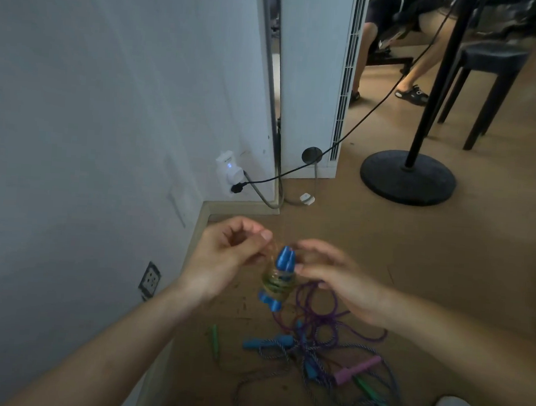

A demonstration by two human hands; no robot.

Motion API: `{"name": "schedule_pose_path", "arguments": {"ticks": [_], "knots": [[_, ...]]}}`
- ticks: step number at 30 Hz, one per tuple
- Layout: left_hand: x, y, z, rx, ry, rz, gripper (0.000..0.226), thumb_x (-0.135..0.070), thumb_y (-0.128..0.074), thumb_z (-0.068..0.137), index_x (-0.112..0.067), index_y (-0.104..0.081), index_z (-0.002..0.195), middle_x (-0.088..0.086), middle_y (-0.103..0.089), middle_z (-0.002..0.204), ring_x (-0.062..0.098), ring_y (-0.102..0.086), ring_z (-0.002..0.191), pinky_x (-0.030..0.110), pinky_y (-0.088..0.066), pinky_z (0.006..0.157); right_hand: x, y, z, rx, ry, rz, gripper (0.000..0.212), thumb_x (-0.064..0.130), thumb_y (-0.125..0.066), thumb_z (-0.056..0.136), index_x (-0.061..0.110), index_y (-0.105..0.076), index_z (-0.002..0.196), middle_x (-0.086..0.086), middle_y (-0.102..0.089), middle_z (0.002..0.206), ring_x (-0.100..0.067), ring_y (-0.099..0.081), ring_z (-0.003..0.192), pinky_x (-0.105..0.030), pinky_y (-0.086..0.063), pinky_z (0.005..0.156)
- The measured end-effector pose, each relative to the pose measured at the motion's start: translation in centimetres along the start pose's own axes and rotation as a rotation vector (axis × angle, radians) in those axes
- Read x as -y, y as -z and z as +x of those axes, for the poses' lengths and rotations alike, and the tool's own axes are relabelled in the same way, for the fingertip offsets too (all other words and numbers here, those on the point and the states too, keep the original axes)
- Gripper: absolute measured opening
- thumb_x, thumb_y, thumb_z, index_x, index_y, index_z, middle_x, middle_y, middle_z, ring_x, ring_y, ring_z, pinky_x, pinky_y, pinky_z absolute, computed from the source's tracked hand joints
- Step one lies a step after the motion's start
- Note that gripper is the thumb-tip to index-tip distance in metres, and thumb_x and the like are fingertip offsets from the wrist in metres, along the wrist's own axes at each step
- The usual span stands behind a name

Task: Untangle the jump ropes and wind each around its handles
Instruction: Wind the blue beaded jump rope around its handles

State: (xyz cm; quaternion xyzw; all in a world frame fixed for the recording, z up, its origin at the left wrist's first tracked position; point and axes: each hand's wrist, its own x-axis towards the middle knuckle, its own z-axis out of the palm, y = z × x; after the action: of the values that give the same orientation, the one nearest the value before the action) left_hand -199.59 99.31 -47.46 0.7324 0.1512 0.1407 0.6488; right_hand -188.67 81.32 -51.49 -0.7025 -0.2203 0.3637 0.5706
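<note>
We see a pair of blue handles held side by side in the air above the floor, tips up, with a yellowish rope coiled around their middle. The right hand pinches the handles from the side between thumb and fingertips. The left hand has its fingers curled, and its thumb and forefinger seem to pinch a strand of that rope just beside the handle tips, though blur keeps us from being sure.

A purple rope hangs below the right hand, down towards a tangled heap of jump ropes on the floor. In the heap we make out a blue handle and a pink handle, with a green handle lying a little apart to the left.

Farther off, a black cable runs from a wall socket past a white standing unit, near a round black stand base and a dark stool.
</note>
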Motion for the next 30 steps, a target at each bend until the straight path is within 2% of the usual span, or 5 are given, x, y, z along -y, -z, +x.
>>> {"name": "schedule_pose_path", "arguments": {"ticks": [4, 9, 20, 25, 30], "knots": [[-0.4, -0.1, -0.1, -0.051, -0.029, 0.039, 0.012, -0.012, -0.067, 0.091, 0.000, -0.069, 0.093, 0.008, -0.071, 0.076, 0.019, -0.068, 0.072, 0.031, -0.060, 0.075, 1.5, -0.6, 0.5, 0.015, 0.244, -0.083, 0.048, 0.037, -0.075, 0.073, 0.040, -0.063, 0.120, 0.012, -0.065, 0.122, -0.007, -0.058, 0.118, -0.040, -0.045, 0.105], [-2.3, 0.2, -1.1, -0.135, -0.074, 0.071, 0.006, -0.009, -0.068, 0.090, -0.004, -0.069, 0.088, 0.005, -0.070, 0.072, 0.017, -0.066, 0.068, 0.030, -0.059, 0.068, 4.1, -2.4, 0.8, 0.067, 0.425, -0.122, 0.013, 0.013, -0.075, 0.086, 0.014, -0.073, 0.098, 0.000, -0.075, 0.096, -0.013, -0.069, 0.095, -0.023, -0.050, 0.088], [-11.1, 3.2, -4.9, -0.364, -0.182, 0.117, 0.008, -0.003, -0.064, 0.093, 0.003, -0.066, 0.089, -0.004, -0.067, 0.062, 0.009, -0.064, 0.059, 0.023, -0.058, 0.063, 12.1, -6.8, 0.3, 0.094, 0.513, 0.192, 0.004, 0.003, -0.068, 0.087, 0.006, -0.070, 0.084, -0.006, -0.069, 0.078, -0.011, -0.063, 0.076, -0.024, -0.050, 0.074], [-16.7, 5.4, -7.5, -0.403, -0.240, 0.216, 0.008, -0.002, -0.065, 0.092, 0.004, -0.069, 0.096, 0.006, -0.067, 0.080, 0.011, -0.062, 0.072, 0.022, -0.056, 0.070, 18.6, -8.9, -0.8, 0.160, 0.556, 0.354, 0.010, 0.002, -0.061, 0.091, 0.007, -0.066, 0.083, -0.006, -0.066, 0.077, -0.015, -0.061, 0.076, -0.024, -0.047, 0.070], [-22.5, 7.2, -9.4, -0.497, -0.348, 0.297, 0.005, -0.002, -0.065, 0.093, -0.004, -0.069, 0.093, -0.009, -0.071, 0.074, 0.005, -0.065, 0.070, 0.020, -0.055, 0.070, 25.7, -10.6, -2.0, 0.265, 0.556, 0.459, 0.011, 0.003, -0.060, 0.089, 0.006, -0.068, 0.081, -0.011, -0.069, 0.079, -0.018, -0.065, 0.075, -0.027, -0.050, 0.068]]}}
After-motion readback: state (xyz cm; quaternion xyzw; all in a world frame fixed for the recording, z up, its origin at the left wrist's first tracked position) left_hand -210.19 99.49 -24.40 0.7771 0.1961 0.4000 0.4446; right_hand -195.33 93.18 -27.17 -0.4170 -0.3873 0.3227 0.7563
